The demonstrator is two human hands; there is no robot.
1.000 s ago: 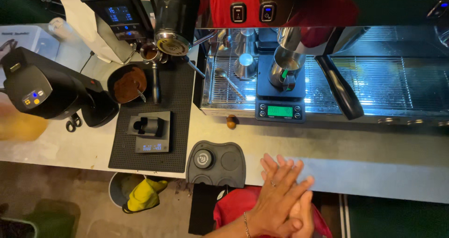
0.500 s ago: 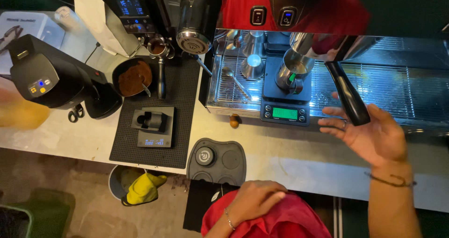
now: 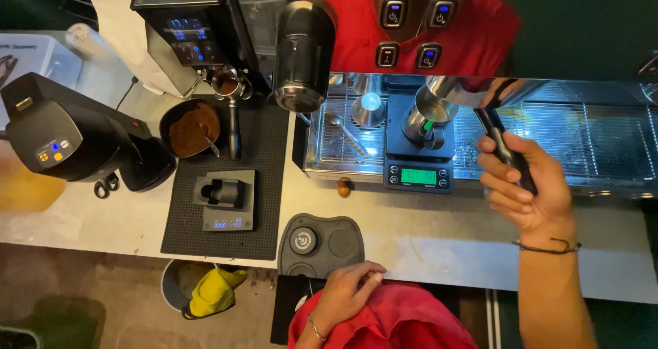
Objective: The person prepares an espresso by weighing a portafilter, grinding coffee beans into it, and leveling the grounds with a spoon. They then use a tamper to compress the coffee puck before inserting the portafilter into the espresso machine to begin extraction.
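Black portafilter handle (image 3: pixel 508 155), mostly hidden inside right hand (image 3: pixel 524 188).

We see a pale counter (image 3: pixel 425 243) carrying a black rubber mat (image 3: pixel 264 184), a dark tamping station (image 3: pixel 320 243) and the espresso machine (image 3: pixel 548 140). A black grinder (image 3: pixel 75 143) stands at its left, with scissors (image 3: pixel 104 184) beside it. A small brown knob (image 3: pixel 344 186) lies just before the machine.

Black plastic portafilter handle (image 3: pixel 508 158) in right hand (image 3: pixel 526 193); red cloth apron (image 3: pixel 391 321) under left hand (image 3: pixel 346 295). Green lit display on black square scale (image 3: pixel 418 176). Yellow crumpled cloth (image 3: pixel 212 291) in grey round bin (image 3: pixel 171 287).
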